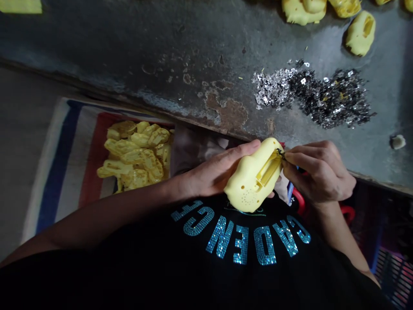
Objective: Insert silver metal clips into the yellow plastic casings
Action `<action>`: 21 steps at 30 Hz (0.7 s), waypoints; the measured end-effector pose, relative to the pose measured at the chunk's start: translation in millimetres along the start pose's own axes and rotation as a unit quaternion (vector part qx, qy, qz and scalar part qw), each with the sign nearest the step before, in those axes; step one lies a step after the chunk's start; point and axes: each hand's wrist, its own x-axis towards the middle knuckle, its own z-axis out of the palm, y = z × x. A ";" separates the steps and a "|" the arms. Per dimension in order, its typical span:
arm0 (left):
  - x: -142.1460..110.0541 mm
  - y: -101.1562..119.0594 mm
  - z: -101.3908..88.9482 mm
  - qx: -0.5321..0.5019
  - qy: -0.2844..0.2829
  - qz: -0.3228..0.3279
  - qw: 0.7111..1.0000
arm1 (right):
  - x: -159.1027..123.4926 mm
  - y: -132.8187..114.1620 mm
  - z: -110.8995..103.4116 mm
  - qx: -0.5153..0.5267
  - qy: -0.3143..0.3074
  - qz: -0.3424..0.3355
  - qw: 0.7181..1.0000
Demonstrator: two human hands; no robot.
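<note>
My left hand (222,168) is wrapped round a yellow plastic shell (240,178), which has a rectangular slot and a patch of small holes. The slot faces up and to the right. At the slot's upper end, the thumb and forefinger of my right hand (318,170) pinch a small dark metal piece (280,151), partly hidden by the fingertips. Beyond the hands, a heap of small metal clips (335,97), some shiny and some dark, lies on the worktable (129,47).
More yellow shells (360,34) lie at the table's far right. Left of my body, yellow parts (138,155) are piled beside a striped sheet (69,159). A small whitish lump (398,141) sits near the right edge. A blue plastic basket (392,275) stands at lower right.
</note>
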 end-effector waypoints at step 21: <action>1.2 -0.3 -2.8 -0.034 -0.002 -0.006 0.999 | -11.8 -2.8 -2.9 -0.043 -0.013 -0.001 0.999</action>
